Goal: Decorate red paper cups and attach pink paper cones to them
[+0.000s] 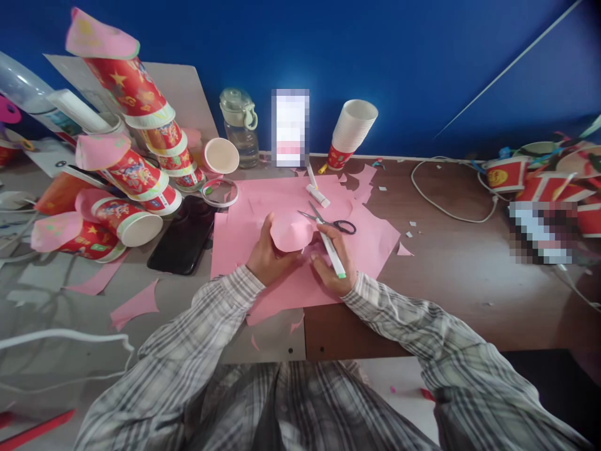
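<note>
My left hand (265, 255) is closed around a paper cup whose bottom is covered by a round pink paper piece (291, 232), held over the pink sheets (366, 241). My right hand (333, 266) grips a white marker with a green end (332, 254), its tip next to the cup. Scissors with black handles (328, 221) lie on the pink paper just beyond my right hand. A white glue stick (318, 195) lies farther back on the paper.
A pile of red printed cups topped with pink paper (117, 169) fills the left. A black phone (183, 238), tape roll (220, 191), water bottle (240, 125) and stacked white cups (353, 128) stand behind. More red cups (544, 181) and a white cable (451, 210) lie right.
</note>
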Motion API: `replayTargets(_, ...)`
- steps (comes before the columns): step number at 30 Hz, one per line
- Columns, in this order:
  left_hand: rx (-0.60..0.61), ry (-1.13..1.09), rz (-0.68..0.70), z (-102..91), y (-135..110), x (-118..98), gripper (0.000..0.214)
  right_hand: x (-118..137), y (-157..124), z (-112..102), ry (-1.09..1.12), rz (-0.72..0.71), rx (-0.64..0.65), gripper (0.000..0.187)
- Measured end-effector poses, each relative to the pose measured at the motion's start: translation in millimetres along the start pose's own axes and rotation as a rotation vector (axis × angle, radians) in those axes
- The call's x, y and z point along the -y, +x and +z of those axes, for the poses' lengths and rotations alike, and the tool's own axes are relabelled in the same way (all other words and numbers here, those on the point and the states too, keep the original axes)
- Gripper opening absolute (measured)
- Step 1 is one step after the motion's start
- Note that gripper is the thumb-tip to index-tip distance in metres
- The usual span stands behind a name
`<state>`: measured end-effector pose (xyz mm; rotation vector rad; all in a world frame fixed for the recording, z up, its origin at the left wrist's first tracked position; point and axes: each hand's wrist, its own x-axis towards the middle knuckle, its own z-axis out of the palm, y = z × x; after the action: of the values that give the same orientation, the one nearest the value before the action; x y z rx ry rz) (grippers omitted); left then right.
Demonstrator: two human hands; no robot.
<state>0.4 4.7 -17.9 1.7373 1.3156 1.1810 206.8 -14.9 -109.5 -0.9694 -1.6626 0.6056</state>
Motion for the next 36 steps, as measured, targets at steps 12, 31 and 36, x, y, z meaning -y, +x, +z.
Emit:
replayTargets(12, -0.085, 0.101, 0.132, -0.9, 4.5, -6.0, 0.059, -0.3, 6.3, 0.1, 0.072, 0.095, -0.154, 0.059)
replayTargets(31, 0.102, 0.041, 0.147, -6.6, 2.8, 2.9, 0.102, -5.2, 17.5, 0.7, 0.104, 0.11, -0.161, 0.058)
replayTargets(36, 0.128, -0.039, 0.196, -10.1, 5.0, -0.7, 0.107, -2.4, 17.7, -1.9, 0.113, 0.167, -0.13, 0.06)
